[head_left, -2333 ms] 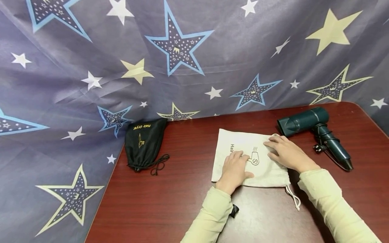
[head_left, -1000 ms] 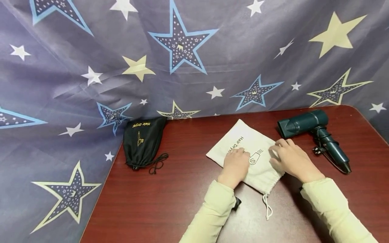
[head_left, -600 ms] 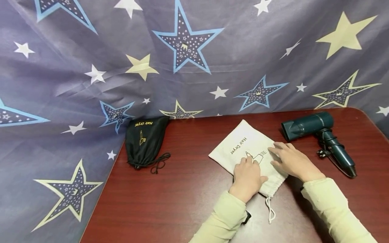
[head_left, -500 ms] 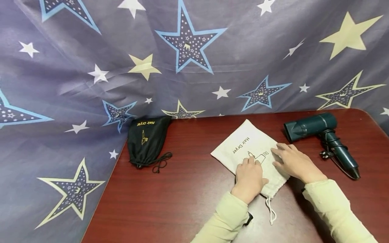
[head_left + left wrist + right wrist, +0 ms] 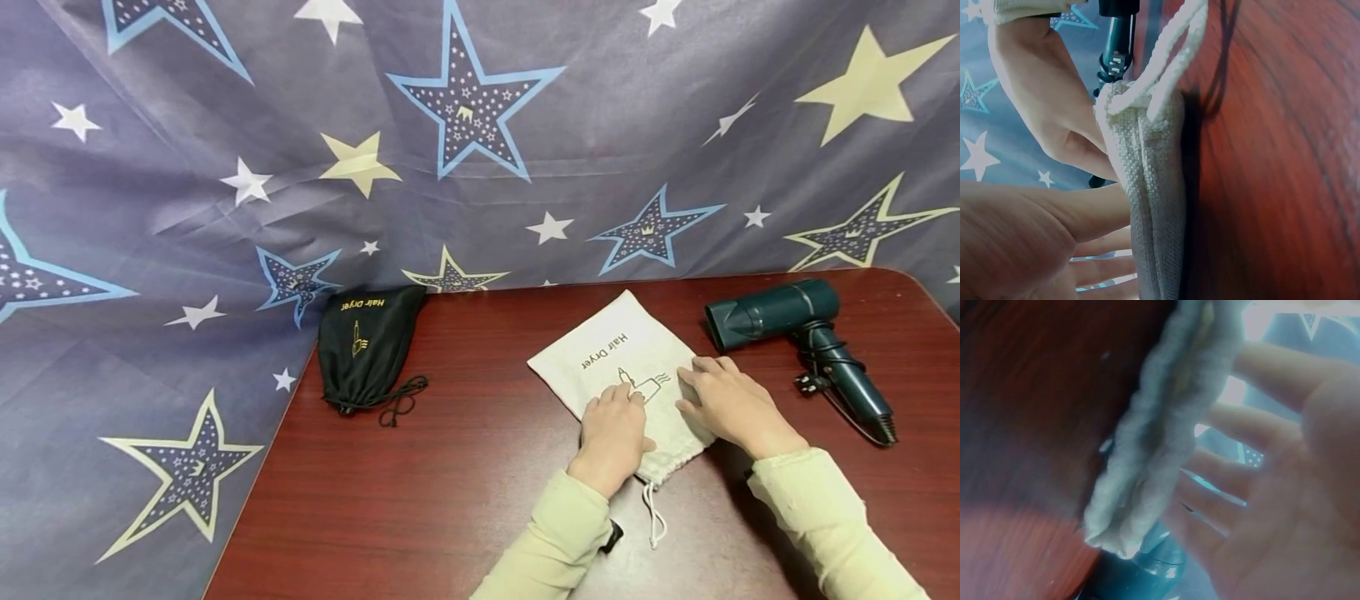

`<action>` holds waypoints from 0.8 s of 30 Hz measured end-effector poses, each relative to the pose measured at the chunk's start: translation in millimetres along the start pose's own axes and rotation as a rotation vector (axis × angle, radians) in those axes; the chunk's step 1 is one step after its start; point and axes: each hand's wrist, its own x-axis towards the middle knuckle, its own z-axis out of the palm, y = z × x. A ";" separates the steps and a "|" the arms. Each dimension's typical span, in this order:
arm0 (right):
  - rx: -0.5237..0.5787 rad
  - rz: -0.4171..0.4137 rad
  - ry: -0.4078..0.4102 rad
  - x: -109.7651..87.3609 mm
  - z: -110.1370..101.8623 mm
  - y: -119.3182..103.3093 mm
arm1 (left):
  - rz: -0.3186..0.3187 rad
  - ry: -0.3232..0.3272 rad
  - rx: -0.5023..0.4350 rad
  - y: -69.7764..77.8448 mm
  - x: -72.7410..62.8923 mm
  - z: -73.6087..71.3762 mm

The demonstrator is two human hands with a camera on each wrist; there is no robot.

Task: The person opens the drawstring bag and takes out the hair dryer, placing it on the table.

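**One cream drawstring pouch under my left hand and right hand**

It lies aslant on the reddish wood table, mouth toward me, white cord loop trailing. My left fingers lie loosely extended across its middle; my right fingers are outstretched over its right side. Neither hand grasps anything.

Uneven pressure could pivot the pouch or ruck its cloth. If my right hand swung outward, it might knock the dark green hair dryer nearby or snag its plug.

Dark lettering on the cream pouch reads "Hair Dryer", slanted and upside down to me. Far left, a black drawstring pouch says "Hair Dryer" in yellow, also inverted. I can read no brand on the dryer.
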 end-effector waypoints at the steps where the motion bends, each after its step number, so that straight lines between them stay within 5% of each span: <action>1: 0.004 0.006 -0.001 -0.3 0.4 0.0 | 0.002 -0.002 -0.001 -0.5 0.7 0.4; 16: -0.005 0.089 0.028 -7.8 -0.1 -7.2 | 0.048 -0.060 -0.163 -17.6 13.6 -0.4; 24: -0.021 0.090 0.073 -12.7 2.6 -7.2 | 0.031 -0.022 -0.040 -8.5 5.6 -0.9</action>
